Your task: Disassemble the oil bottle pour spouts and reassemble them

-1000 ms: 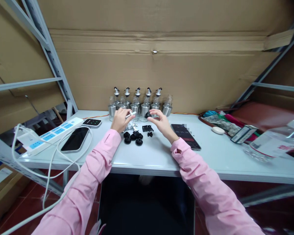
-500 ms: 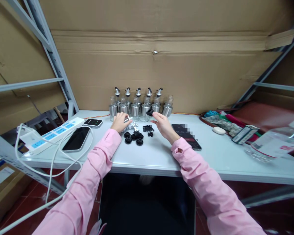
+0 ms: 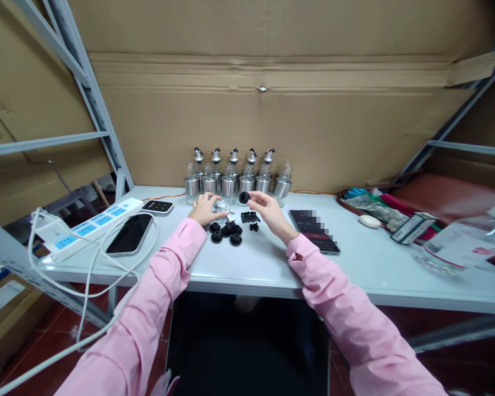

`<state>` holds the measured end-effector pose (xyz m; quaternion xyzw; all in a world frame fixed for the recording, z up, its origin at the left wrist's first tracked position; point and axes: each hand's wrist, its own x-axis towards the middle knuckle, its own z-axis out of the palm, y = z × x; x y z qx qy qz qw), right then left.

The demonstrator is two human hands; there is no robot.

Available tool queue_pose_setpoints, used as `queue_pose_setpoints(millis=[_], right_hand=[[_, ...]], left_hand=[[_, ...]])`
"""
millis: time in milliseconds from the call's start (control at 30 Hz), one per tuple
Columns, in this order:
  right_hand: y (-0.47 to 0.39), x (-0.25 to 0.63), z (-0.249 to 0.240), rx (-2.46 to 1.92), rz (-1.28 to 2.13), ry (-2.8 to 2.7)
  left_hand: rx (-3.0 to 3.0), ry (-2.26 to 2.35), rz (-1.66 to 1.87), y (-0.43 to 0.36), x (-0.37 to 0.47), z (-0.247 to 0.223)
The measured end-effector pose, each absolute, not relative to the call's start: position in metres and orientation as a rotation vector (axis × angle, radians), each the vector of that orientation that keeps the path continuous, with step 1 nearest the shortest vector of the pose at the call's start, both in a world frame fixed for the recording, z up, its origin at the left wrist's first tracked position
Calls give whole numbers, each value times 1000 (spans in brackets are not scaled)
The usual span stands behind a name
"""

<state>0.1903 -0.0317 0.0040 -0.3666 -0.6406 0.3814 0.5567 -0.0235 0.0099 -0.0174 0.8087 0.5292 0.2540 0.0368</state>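
Note:
My right hand (image 3: 268, 212) pinches a round black rubber stopper (image 3: 244, 197) above the table, in front of the bottles. Its ribbed side is turned partly towards me. At the left, my left hand (image 3: 205, 208) has its thumb and fingers around a small silver pourer cap (image 3: 221, 204); the grip is partly hidden. More silver pourer parts (image 3: 230, 216) lie just beside its fingertips. Several black stoppers (image 3: 235, 239) are clustered in front of them. Short black tubes (image 3: 250, 217) lie in a row, with small black pieces (image 3: 253, 226) nearer me.
Glass bottles with steel sleeves (image 3: 228, 186) stand along the cardboard back wall (image 3: 313, 126), the rear ones with pourers. A power strip (image 3: 94, 228) and phone (image 3: 130, 235) lie left. Another phone (image 3: 313, 231), a small box (image 3: 413, 227) and a plastic jug (image 3: 462, 245) are right.
My right hand has moved left and slightly down with the black stopper, turning it. The silver pourer cap at my left fingertips has turned, and that hand's fingers have spread a little.

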Motion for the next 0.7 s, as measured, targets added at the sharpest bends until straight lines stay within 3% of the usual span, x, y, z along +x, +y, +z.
queue_pose_setpoints(millis=[300, 700], right_hand=[[-45, 177, 2, -829, 562, -1960], [-45, 152, 3, -725, 409, -2226]], left_hand=[[2554, 1585, 750, 14, -24, -22], [2558, 1592, 715, 13, -23, -21]])
